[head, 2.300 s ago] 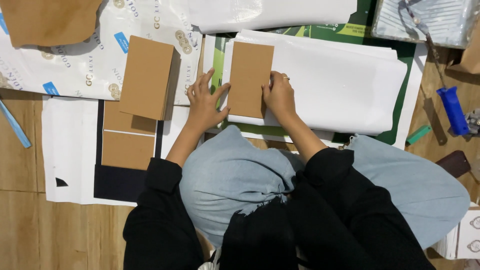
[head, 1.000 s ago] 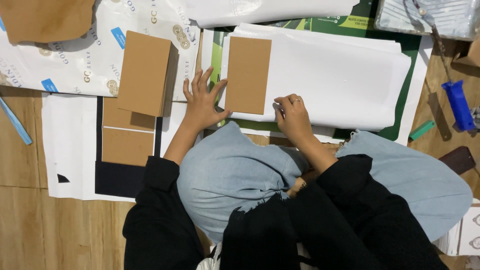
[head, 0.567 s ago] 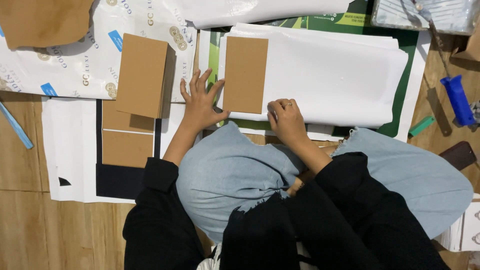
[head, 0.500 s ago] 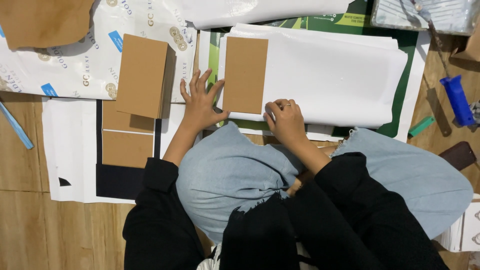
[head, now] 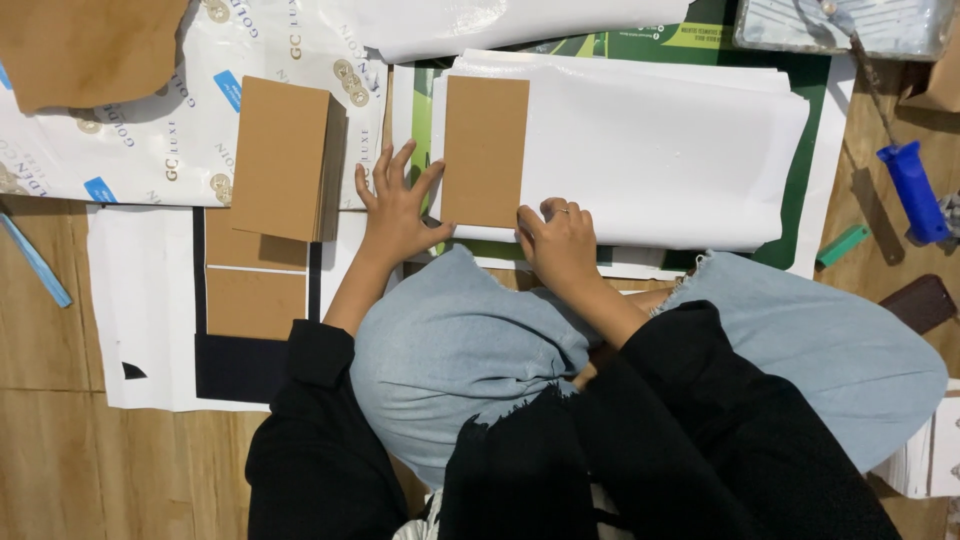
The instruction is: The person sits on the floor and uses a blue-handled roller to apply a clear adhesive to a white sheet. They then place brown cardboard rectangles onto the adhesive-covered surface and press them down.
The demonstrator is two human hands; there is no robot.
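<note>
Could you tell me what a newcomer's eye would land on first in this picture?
Probably the brown card lying on the left end of the white sheet stack at top centre, with the left hand spread flat beside it and the right hand curled at its lower right corner. Next, the pile of brown cards to the left, and the blue roller handle at the far right.

a single view looks straight down from above the person, close enough that their lap fills the lower half of the frame. it faces the wooden floor (head: 60, 440), with the white paper stack (head: 660, 150) lying just beyond the knees, towards the top edge.
</note>
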